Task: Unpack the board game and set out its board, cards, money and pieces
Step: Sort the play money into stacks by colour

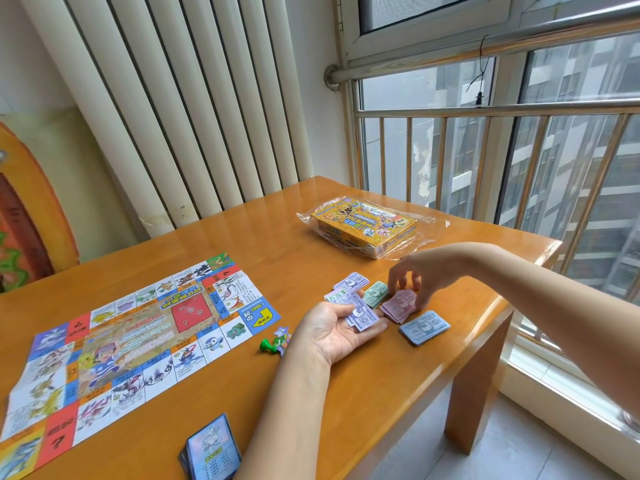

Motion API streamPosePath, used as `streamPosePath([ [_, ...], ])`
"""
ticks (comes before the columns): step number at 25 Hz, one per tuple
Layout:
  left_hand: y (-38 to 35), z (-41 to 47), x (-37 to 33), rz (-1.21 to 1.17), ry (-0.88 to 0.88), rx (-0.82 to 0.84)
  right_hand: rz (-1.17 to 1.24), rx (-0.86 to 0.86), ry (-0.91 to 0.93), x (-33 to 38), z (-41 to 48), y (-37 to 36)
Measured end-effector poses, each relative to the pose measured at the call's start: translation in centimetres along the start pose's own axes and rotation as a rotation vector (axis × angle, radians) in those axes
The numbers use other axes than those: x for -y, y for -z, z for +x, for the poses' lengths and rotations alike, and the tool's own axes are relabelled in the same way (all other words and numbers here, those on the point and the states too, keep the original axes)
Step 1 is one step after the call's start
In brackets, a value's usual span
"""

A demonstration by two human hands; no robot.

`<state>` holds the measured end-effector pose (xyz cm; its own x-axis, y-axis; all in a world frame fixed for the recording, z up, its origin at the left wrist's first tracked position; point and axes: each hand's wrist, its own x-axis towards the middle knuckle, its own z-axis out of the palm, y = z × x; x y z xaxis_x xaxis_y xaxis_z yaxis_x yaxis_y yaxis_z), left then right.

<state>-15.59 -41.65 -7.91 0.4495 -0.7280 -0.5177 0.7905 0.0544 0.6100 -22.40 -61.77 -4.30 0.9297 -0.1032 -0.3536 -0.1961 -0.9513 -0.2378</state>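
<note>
The paper game board [131,344] lies unfolded on the left of the wooden table [284,244]. My left hand [332,332] is palm up and holds purple play-money notes [362,317] across its fingers. My right hand [414,277] reaches down with curled fingers and pinches the pink notes [398,306]. Around them lie a green note pile [375,293], a purple pile [351,283] and a blue pile [424,327]. A stack of cards [212,448] sits at the near edge. A green pawn [267,345] and small tokens [281,336] lie beside the board.
The yellow game box [367,227] rests on its clear plastic wrap at the far right of the table. A radiator [180,105] stands behind the table. Window bars [485,161] run along the right, past the table's edge.
</note>
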Motion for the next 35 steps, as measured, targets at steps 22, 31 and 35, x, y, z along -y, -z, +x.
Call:
streamPosePath([
  [22, -0.2, -0.5, 0.0, 0.009, 0.002, 0.017, -0.045, -0.021, 0.171, 1.0, 0.1, -0.5],
  [31, 0.2, -0.7, -0.2, 0.04, 0.04, 0.054, 0.007, -0.024, 0.188, 0.9, -0.1, -0.9],
  [35, 0.1, -0.6, 0.0, 0.024, 0.035, 0.062, 0.013, -0.037, 0.19, 0.9, 0.1, -1.2],
])
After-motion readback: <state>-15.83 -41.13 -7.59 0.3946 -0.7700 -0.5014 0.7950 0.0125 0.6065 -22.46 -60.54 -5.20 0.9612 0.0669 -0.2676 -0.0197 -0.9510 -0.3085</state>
